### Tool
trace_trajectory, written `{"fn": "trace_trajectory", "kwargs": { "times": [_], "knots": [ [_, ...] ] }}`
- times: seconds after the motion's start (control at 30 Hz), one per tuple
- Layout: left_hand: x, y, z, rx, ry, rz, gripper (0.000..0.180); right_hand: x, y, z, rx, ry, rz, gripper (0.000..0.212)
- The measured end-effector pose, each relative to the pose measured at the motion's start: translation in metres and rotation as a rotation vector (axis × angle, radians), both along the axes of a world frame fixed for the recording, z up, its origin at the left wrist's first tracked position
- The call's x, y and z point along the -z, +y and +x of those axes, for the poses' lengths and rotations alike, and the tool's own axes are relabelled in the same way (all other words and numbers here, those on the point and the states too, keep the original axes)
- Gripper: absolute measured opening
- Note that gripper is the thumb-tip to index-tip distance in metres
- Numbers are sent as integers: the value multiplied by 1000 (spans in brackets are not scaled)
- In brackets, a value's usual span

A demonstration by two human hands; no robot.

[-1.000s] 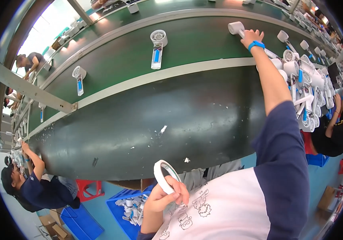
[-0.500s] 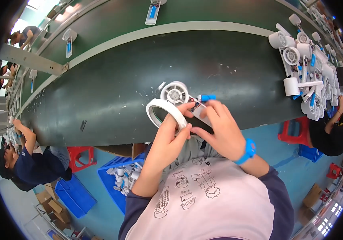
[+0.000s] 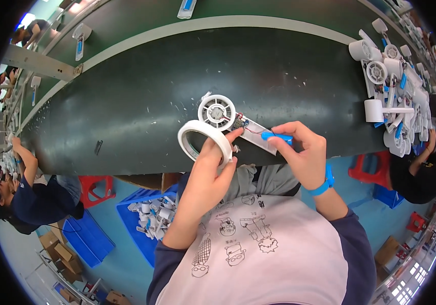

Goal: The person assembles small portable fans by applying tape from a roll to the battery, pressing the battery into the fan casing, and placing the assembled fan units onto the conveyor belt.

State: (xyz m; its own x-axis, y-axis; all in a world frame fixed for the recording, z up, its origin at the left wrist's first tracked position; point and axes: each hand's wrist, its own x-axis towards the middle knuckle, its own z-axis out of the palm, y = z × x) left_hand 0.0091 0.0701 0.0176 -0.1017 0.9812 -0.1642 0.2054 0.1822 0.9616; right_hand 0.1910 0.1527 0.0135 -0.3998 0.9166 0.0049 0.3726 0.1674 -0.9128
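A white handheld fan (image 3: 217, 113) with a round spoked head lies on the dark work surface. Its long handle (image 3: 253, 133) is uncovered, showing a small circuit board and thin wires. My left hand (image 3: 209, 173) is closed on a roll of white tape (image 3: 220, 136), its fingers through the ring. The left fingertips are close to the handle beside the fan head. Between thumb and fingers, my right hand (image 3: 307, 158) grips a blue cylindrical battery (image 3: 281, 138) above the handle's far end. Thin wires run from the battery toward the board.
Many white fans (image 3: 398, 96) are piled at the right end of the work surface (image 3: 141, 86). A blue crate (image 3: 136, 223) of white parts stands below at left. Another person (image 3: 35, 198) sits at left near a red stool (image 3: 96, 190); one more sits at right.
My right hand has moved right and now pinches the battery, which is turned out along the handle. The left hand still holds the tape roll, shifted slightly left.
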Motion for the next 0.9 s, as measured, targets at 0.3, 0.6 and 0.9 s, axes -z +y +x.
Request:
{"fn": "trace_trajectory", "kwargs": {
  "times": [0.3, 0.6, 0.9],
  "knots": [
    [-11, -36, 13, 28, -548, -147, 36, 1, -33, -12, 84, 704, -1135, 13],
    [-1, -41, -2, 5, -709, -138, 36, -20, -24, -2, -345, -40, 128, 38],
    [-4, -41, -8, -58, -777, -109, 40, -10, -31, -7, -257, 218, -477, 35]
  ]
}}
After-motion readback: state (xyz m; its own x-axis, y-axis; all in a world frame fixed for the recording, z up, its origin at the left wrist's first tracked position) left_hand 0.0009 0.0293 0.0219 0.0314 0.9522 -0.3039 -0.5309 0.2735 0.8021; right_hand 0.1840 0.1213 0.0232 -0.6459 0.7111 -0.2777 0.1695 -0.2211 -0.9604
